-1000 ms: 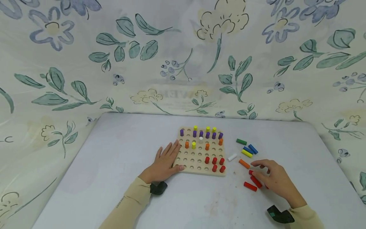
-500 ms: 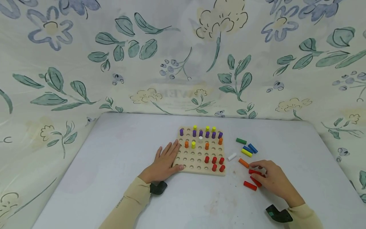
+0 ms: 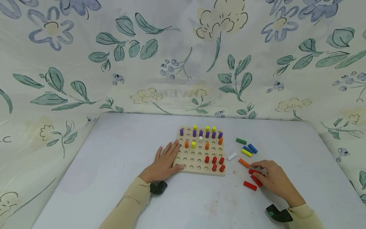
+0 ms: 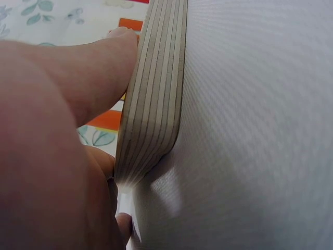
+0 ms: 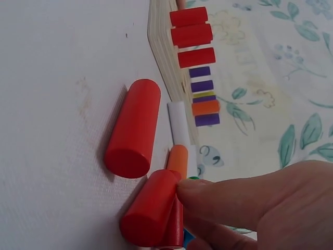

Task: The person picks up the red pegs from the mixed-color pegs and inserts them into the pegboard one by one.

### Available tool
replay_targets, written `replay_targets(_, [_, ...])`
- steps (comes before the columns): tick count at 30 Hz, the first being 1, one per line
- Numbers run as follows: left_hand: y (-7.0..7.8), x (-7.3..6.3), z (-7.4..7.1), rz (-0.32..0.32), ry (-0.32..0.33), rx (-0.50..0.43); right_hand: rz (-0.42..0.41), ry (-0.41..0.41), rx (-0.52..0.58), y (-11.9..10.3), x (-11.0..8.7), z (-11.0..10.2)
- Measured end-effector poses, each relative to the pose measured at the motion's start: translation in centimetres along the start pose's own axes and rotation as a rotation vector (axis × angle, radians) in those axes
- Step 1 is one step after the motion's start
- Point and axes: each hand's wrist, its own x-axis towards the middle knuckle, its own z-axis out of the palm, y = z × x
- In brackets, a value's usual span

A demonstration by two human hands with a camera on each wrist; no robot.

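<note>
A wooden pegboard stands on the table with red, orange, yellow, purple and white pegs upright in some holes. My left hand rests on its left edge with fingers spread; in the left wrist view the thumb lies over the plywood side. To the right, my right hand pinches a red peg lying on the table, its fingers curled. Another red peg touches the thumb, standing in front in the right wrist view. A third red peg lies closer to me.
Beyond the right hand lie an orange peg, a white peg, a yellow peg, two blue pegs and a green peg. A flowered cloth hangs behind the table's back edge.
My right hand has shifted slightly left, uncovering more of the upper red peg, and its thumb now sits closer to that peg. The left hand stays put on the board.
</note>
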Motion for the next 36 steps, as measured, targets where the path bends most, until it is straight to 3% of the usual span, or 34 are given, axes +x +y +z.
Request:
replay_targets(10, [-0.15, 0.12, 0.06, 0.001, 0.001, 0.012, -0.014, -0.003, -0.014, 0.24, 0.03, -0.11])
replay_targets(29, [0.09, -0.02, -0.15, -0.003, -0.004, 0.001, 0.049, -0.059, -0.020, -0.01, 0.49, 0.25])
replay_targets(36, [0.12, -0.07, -0.18, -0.005, -0.004, -0.001, 0.049, -0.026, -0.006, 0.04, 0.34, 0.15])
